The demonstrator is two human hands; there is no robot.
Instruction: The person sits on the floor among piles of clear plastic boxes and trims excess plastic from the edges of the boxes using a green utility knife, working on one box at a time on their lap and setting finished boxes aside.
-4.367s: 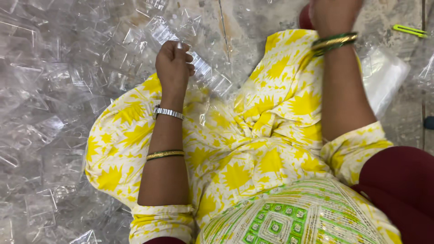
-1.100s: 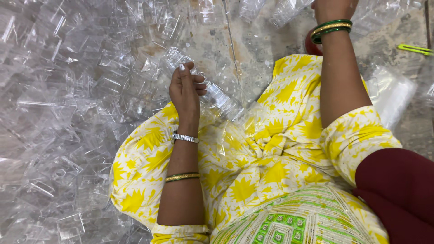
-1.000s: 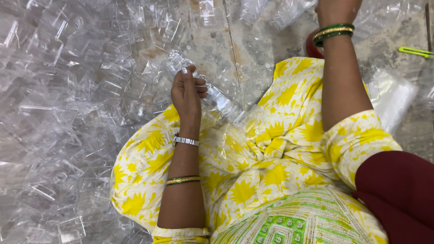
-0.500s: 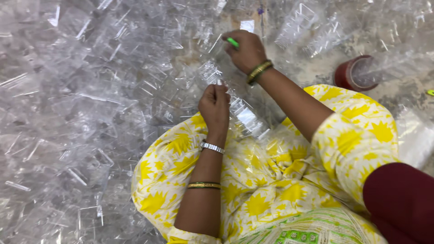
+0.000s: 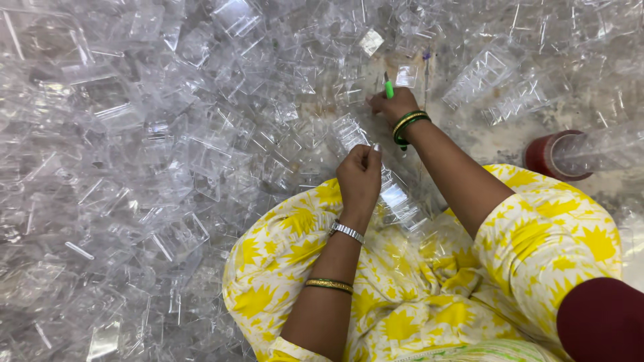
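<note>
A workshop floor: heaps of clear plastic boxes (image 5: 134,167) cover bare concrete floor (image 5: 496,144).

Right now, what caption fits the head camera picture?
Left hand pinches a clear plastic piece; right hand grips a thin green tool above a heap of clear plastic pieces.

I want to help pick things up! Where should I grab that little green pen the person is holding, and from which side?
Probably grip the thin green pen by its upper end, coming from above. It stands nearly upright in the right hand, whose fingers cover its lower part, so only the top shows free. Clear plastic boxes crowd the floor around it, so reaching in from the side looks harder.
</note>
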